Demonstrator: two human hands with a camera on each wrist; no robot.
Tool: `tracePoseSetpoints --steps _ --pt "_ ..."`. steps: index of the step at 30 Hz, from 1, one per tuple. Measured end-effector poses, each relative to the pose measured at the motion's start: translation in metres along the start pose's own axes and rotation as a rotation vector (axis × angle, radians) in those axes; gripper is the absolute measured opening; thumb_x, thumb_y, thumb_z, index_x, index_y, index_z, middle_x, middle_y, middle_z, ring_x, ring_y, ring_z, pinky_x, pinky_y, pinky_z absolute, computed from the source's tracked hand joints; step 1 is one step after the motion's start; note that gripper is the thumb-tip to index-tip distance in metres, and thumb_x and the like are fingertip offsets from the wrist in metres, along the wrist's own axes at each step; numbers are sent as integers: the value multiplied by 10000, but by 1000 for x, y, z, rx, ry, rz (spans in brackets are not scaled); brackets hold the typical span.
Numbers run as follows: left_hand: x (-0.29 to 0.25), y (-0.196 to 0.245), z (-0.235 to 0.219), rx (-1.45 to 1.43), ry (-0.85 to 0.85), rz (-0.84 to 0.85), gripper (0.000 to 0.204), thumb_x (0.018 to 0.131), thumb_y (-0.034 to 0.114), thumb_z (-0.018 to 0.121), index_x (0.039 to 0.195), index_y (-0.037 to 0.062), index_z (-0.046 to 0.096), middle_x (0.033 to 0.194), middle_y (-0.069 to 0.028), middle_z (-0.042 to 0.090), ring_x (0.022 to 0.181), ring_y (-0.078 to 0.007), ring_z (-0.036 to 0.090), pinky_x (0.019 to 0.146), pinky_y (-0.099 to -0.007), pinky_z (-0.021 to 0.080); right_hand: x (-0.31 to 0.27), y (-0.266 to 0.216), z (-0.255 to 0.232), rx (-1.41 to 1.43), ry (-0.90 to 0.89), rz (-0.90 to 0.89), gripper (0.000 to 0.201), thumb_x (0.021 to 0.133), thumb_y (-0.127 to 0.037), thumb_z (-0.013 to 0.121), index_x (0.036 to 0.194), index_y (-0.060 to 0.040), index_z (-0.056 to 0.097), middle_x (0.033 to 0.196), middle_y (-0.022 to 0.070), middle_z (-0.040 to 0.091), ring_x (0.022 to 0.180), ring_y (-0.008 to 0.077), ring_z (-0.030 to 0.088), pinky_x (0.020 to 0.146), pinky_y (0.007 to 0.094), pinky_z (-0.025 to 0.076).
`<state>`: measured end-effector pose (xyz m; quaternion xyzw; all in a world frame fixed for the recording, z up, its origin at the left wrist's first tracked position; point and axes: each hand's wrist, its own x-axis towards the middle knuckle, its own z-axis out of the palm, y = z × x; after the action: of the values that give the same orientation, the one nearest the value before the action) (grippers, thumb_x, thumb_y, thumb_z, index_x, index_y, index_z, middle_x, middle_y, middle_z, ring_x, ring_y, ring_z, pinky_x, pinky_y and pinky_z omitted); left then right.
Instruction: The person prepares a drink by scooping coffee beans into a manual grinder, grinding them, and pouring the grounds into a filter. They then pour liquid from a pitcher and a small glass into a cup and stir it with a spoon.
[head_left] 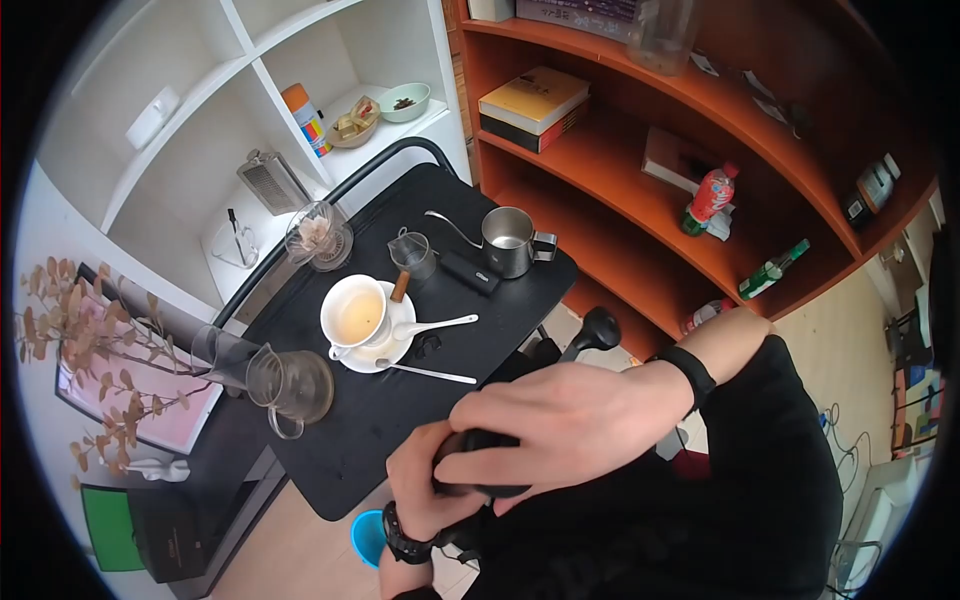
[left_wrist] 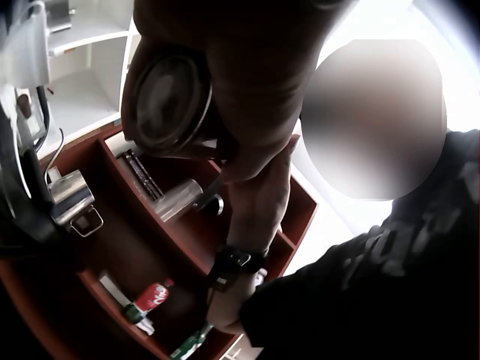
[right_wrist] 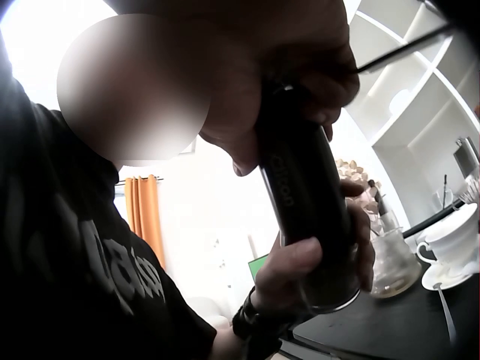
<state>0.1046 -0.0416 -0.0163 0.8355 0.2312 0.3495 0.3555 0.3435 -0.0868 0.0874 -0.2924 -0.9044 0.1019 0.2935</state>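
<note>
Both hands hold a black, cylindrical hand coffee grinder with a clear base and white lettering. In the right wrist view, the left hand grips its lower body, thumb across the front. Over the top curls the right hand, covering most of the grinder in the head view. The grinder's crank knob sticks out past the right hand, over the table's near side. On the table, left of the hands, a white cup with pale liquid sits on a saucer with a white spoon.
A black table holds a steel gooseneck kettle, a small glass pitcher, a glass dripper and a glass carafe. White shelving and a red-brown bookcase stand behind. A blue bin is below.
</note>
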Motion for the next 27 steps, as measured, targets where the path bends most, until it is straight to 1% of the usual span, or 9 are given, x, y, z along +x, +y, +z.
tracePoseSetpoints --steps 6,10,13,16,18,21,22,25,27 --pt "-59 2 21 -268 130 -335 693 538 220 933 1121 -24 649 971 -160 716 872 -293 717 804 -357 556 -9 4 -45 -86 115 5 673 728 -490 816 1225 -62 669 1262 160 564 1056 303 609 946 447 477" --pt "-56 28 7 -185 161 -245 698 578 214 907 1174 -21 631 1032 -162 707 897 -301 726 816 -366 563 -19 45 0 585 -36 71 469 853 -345 770 1213 -55 692 1359 220 539 1204 377 572 1049 437 435" --pt "-64 32 10 -164 324 -357 620 685 173 866 1220 -3 608 1014 -153 701 898 -266 723 841 -337 556 -40 25 44 1039 351 168 353 937 -418 650 960 -111 823 1284 215 598 1240 400 563 1069 521 431" --pt "-58 46 7 127 405 -456 561 717 158 806 1212 11 586 1034 -167 690 922 -323 706 788 -378 564 -31 16 40 645 6 -238 342 938 -434 620 995 -164 822 1234 199 619 1176 368 605 1004 493 494" --pt "-56 46 13 255 335 -379 571 686 155 792 1193 16 567 1004 -162 658 918 -345 678 743 -417 551 7 4 25 532 -216 -545 155 776 -291 755 893 -194 787 1165 162 625 1047 377 634 886 468 514" --pt "-54 48 34 243 49 -235 650 662 206 798 1234 20 551 973 -127 631 904 -354 654 740 -421 539 49 -4 -2 173 -146 -715 316 817 -302 701 1060 -104 743 1187 155 645 1058 347 643 874 446 541" --pt "-55 54 39 220 -45 -147 640 667 212 798 1226 20 553 979 -123 633 905 -358 652 740 -420 538 62 -6 -8 96 -108 -660 257 852 -268 656 1012 -74 710 1073 149 621 960 329 616 810 424 507" --pt "-55 89 35 -75 179 -59 626 671 230 802 1212 28 559 979 -115 645 884 -346 664 711 -412 539 92 19 -14 186 -239 235 220 958 -165 522 868 15 612 729 132 548 663 275 536 616 359 407" --pt "-62 95 16 -18 367 -120 619 672 235 804 1208 39 565 980 -114 654 866 -336 673 691 -405 540 70 60 7 68 -62 220 325 1048 -153 425 785 21 504 665 99 438 643 234 457 633 359 348"
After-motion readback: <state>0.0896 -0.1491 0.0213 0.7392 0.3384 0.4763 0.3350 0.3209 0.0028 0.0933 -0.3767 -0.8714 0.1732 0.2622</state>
